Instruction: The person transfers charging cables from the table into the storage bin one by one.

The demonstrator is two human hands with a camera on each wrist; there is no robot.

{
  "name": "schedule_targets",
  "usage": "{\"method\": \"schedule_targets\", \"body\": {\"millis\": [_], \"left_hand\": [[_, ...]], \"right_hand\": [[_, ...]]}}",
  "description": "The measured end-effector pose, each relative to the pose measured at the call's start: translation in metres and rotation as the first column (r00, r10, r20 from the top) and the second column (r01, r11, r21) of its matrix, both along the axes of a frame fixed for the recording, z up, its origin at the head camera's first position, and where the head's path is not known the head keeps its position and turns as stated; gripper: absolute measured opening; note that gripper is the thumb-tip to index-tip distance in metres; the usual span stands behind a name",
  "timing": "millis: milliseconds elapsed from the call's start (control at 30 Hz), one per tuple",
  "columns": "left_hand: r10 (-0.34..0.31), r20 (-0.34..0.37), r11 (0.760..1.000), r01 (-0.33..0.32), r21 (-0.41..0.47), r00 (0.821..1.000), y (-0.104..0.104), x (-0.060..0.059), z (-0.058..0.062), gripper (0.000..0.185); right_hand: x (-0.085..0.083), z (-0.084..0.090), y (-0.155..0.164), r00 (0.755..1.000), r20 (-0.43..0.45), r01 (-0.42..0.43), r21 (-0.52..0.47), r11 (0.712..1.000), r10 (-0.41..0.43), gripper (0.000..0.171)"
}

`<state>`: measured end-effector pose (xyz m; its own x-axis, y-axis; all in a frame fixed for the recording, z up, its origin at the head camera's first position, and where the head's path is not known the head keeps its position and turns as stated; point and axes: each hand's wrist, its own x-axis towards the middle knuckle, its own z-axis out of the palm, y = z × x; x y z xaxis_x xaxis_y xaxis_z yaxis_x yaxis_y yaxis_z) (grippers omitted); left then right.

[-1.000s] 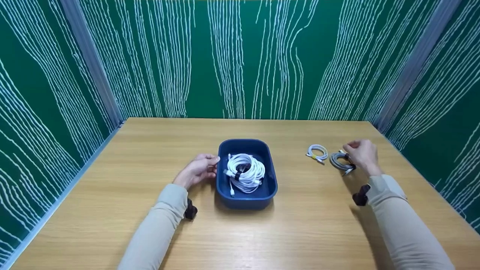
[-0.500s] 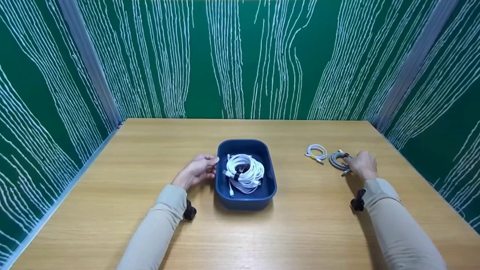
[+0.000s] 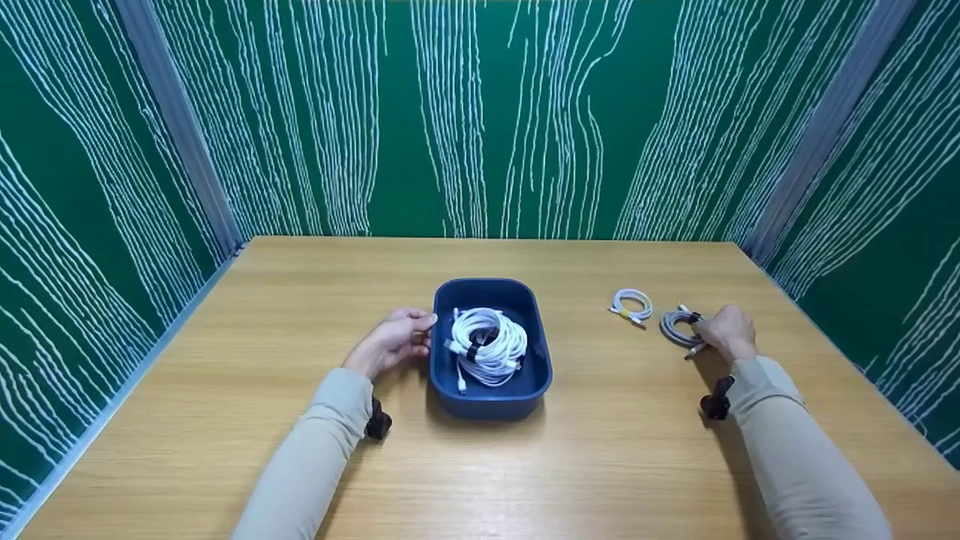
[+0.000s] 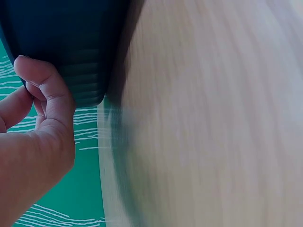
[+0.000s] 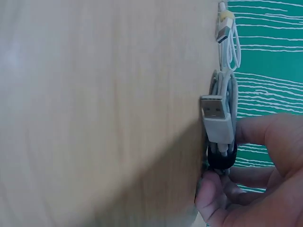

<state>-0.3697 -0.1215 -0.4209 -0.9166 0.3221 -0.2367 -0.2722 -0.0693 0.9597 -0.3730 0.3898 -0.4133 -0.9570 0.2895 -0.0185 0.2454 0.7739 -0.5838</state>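
"One grey cable coil (image 3: 677, 339) lies toward the right side of the table (image 3: 600, 457). What has hold of it?"

"The right hand (image 3: 727, 330). Thumb and fingers pinch it by the black strap (image 5: 222, 158) bound round the loops. A USB plug (image 5: 217, 113) shows just beside the fingers in the right wrist view. Whether the coil is lifted at all, I can't tell."

"And near it?"

"A thin white coil (image 3: 649, 304) with a yellow band (image 3: 625, 315), just to its left, apart from it, flat on the table."

"The other hand?"

"The left hand (image 3: 394, 341) pinches the left rim of the dark blue box (image 3: 491, 409), fingers bent against the outside wall. The box stands upright near the middle of the table."

"Anything in it?"

"A thick bundle of white cables (image 3: 514, 341), coiled, with several plugs sticking out."

"Further off?"

"Light sleeves (image 3: 307, 457) on both arms, a black device (image 3: 379, 420) at each wrist, then green walls (image 3: 405, 150) with wavy pale lines and grey posts (image 3: 180, 127) at the corners."
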Motion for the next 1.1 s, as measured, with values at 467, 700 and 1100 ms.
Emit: {"method": "schedule_targets", "body": {"millis": [467, 700, 1100], "left_hand": [[-0.008, 0.007, 1.0, 0.008, -0.003, 1.0, -0.002, 0.001, -0.002, 0.017], [0.006, 0.008, 1.0, -0.006, -0.013, 1.0, -0.001, 0.001, 0.0, 0.015], [0.014, 0.014, 1.0, -0.013, -0.021, 1.0, 0.001, 0.001, 0.001, 0.014]], "right_hand": [[0.002, 0.002, 0.012, 0.996, 0.076, 0.066, -0.256, 0.964, -0.048, 0.04], [0.002, 0.002, 0.012, 0.998, 0.035, 0.051, -0.271, 0.961, -0.043, 0.044], [0.004, 0.012, -0.005, 0.999, 0.042, 0.038, -0.42, 0.907, -0.023, 0.042]]}}
